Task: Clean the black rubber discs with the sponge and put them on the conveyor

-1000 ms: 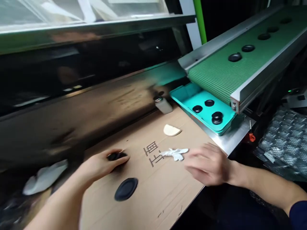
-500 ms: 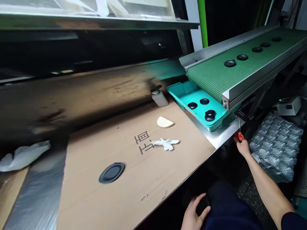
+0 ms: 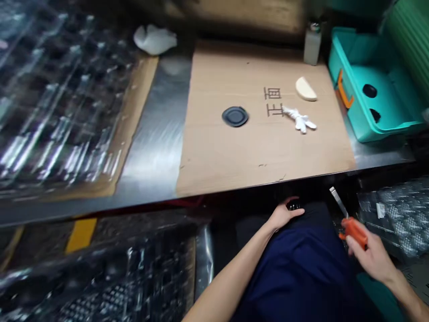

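Observation:
Low in front of my lap, my left hand (image 3: 283, 217) has its fingers curled round a small black part (image 3: 294, 205), mostly hidden by the hand. On the right, my right hand (image 3: 370, 255) grips an orange-handled tool (image 3: 355, 232) whose narrow metal shank points up and left, clear of the bench edge. A dark round plastic piece (image 3: 235, 116) lies flat on the cardboard sheet (image 3: 214, 156). Near the sheet's right side are a crumpled white glove-like item (image 3: 300, 120) and a cream half-round block (image 3: 305, 89).
A teal bin (image 3: 362, 127) with black round parts (image 3: 369, 91) stands at the bench's right end, below the green conveyor (image 3: 410, 31). Behind the cardboard is a pale bottle (image 3: 312, 47). Clear plastic trays (image 3: 67, 112) occupy the left; more trays (image 3: 402, 214) are low on the right.
My view has swung left and down. My right hand has drawn the orange-handled tool from the bench's right end toward my lap. My left hand still holds the black part.

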